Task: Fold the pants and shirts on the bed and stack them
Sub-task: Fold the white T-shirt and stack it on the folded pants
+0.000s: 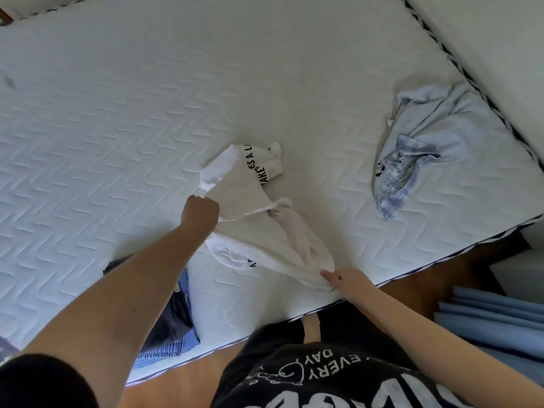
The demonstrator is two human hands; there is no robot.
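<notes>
A person stands at the near edge of a bed (265,83) covered by a white quilted mattress with a wavy stitched pattern, looking down at both bare arms reaching out over it. A white garment (259,231) with black lettering lies crumpled on the mattress close to that near edge, partly lifted and stretched between the two hands. The left hand (200,212) is clenched into a fist around the garment's upper left part, holding it slightly above the mattress. The right hand (346,281) pinches a gathered corner of the same garment right at the near edge of the bed, with the forefinger pointing along the cloth; how firmly the other fingers close is hard to tell from this angle. To the right of the white garment, well apart from it, a pale blue shirt (435,148) with a small dark cartoon print lies in an unfolded heap near the bed's right edge. To the left of the white garment, under the left forearm, a stack of folded clothes (173,325) in dark navy and blue sits at the near edge of the bed. Beyond that edge, wooden floor (182,378) shows.
</notes>
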